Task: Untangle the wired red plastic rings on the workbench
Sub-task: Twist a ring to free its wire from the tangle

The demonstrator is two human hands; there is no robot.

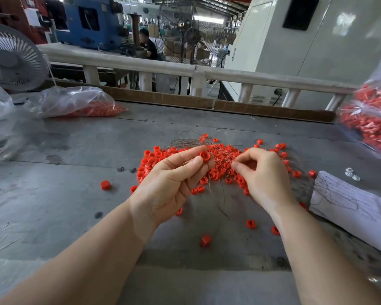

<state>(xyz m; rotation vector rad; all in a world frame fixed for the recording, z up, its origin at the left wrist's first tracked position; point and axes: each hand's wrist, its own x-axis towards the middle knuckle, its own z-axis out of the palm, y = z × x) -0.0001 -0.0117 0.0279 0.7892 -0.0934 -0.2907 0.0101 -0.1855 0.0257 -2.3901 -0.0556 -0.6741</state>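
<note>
A pile of small red plastic rings tangled in thin wires lies in the middle of the grey workbench. My left hand is raised over the pile's left side and pinches one red ring between thumb and fingers. My right hand hovers over the pile's right side, fingers curled, pinching thin wires that run to that ring. Several loose rings, such as one at the left and one near the front, lie scattered around the pile.
A clear bag of red parts lies at the back left, another full bag at the right edge. White paper with wires on it lies at the right. A fan stands back left; a cardboard strip and a railing bound the far edge.
</note>
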